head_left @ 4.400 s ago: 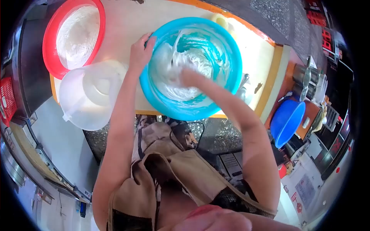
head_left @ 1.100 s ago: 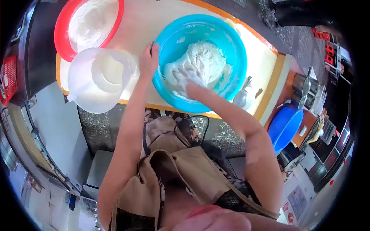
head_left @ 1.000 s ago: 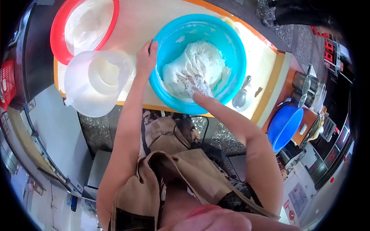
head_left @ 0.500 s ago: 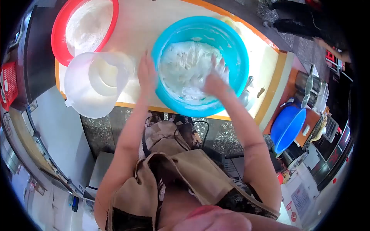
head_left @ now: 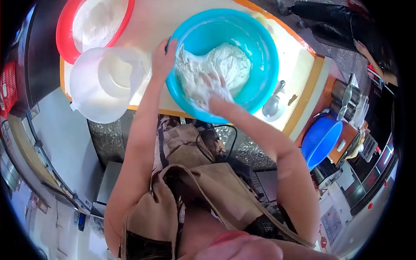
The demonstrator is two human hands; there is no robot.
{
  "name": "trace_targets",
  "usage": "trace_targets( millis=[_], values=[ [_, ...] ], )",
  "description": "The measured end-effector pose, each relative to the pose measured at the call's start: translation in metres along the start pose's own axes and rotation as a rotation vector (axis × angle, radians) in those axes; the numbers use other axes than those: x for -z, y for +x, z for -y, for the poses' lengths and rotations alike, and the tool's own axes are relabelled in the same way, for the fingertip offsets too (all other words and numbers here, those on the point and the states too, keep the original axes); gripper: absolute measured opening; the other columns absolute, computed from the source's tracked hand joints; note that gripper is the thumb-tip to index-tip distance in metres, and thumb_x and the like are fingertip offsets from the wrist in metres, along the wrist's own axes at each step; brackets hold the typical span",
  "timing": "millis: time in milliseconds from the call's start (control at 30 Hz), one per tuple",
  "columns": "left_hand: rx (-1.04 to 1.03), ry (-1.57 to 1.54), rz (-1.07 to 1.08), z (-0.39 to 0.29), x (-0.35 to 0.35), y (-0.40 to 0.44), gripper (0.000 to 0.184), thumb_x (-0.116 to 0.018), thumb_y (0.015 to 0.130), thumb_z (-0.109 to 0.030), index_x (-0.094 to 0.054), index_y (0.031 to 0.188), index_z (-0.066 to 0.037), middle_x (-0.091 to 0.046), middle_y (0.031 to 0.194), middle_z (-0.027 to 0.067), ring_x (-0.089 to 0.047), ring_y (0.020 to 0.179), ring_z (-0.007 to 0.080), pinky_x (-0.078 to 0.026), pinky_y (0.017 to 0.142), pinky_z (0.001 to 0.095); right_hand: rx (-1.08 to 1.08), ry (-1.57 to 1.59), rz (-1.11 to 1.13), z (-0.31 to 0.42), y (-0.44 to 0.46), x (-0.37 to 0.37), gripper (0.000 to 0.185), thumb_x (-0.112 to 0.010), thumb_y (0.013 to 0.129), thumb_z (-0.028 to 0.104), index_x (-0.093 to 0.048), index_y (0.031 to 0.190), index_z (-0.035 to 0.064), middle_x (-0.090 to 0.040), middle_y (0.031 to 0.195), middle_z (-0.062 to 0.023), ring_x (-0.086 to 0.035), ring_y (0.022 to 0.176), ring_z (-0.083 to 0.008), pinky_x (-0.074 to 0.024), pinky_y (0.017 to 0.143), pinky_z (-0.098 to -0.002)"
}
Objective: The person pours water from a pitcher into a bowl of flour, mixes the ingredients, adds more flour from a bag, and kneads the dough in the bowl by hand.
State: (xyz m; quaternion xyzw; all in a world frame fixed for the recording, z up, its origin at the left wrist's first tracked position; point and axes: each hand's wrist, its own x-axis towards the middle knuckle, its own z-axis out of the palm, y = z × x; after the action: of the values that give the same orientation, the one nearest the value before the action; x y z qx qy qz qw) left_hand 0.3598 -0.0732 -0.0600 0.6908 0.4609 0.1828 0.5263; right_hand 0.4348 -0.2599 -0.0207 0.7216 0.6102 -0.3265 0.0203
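A turquoise basin (head_left: 269, 56) holds off-white dough (head_left: 232, 67) on a cream table (head_left: 149, 21) edged in orange, with a red basin (head_left: 65, 43) of white powder (head_left: 95, 21) at the far left corner, a translucent whitish jug (head_left: 86, 95) at the near left, above grey, white-speckled flooring (head_left: 104, 139).

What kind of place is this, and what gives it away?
Probably a commercial kitchen or food-prep area: a large turquoise basin of wet dough, a red basin of white powder, and metal containers on a side counter.
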Motion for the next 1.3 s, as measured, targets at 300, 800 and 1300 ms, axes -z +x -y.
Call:
trace_targets(
  millis=[300,800,1300],
  values=[
    [-0.128,0.226,0.333,-0.026,-0.022,0.062,0.040,-0.043,0.083,-0.038,-0.056,0.102,-0.005,-0.060,0.086,0.0183,-0.057,0.084,0.0313,-0.043,0.075,0.0352,-0.186,0.260,0.532,-0.043,0.044,-0.058,0.059,-0.047,0.077,0.040,-0.031,0.128,0.0155,-0.013,0.138,-0.0134,-0.016,0.125,-0.0356,-0.0230,0.095,-0.0538],
    [-0.119,0.164,0.051,-0.002,0.002,-0.018,0.031,-0.039,0.087,-0.020,-0.048,0.113,-0.006,-0.057,0.088,0.0205,-0.057,0.076,0.0331,-0.045,0.066,0.0373,-0.701,0.326,-0.586,-0.185,0.110,0.022,0.031,-0.045,0.076,0.031,-0.063,0.078,0.0060,-0.059,0.083,-0.0202,-0.057,0.081,-0.0305,-0.0443,0.071,-0.0400],
    [-0.192,0.065,0.028,0.001,0.001,-0.017,0.036,-0.050,0.082,-0.019,-0.047,0.113,-0.002,-0.058,0.093,0.0188,-0.059,0.080,0.0305,-0.046,0.069,0.0339,-0.410,-0.062,0.021,-0.178,0.082,0.086,0.031,-0.038,0.081,0.030,-0.058,0.076,0.0057,-0.059,0.087,-0.0138,-0.056,0.081,-0.0283,-0.0450,0.068,-0.0386]
  ],
)
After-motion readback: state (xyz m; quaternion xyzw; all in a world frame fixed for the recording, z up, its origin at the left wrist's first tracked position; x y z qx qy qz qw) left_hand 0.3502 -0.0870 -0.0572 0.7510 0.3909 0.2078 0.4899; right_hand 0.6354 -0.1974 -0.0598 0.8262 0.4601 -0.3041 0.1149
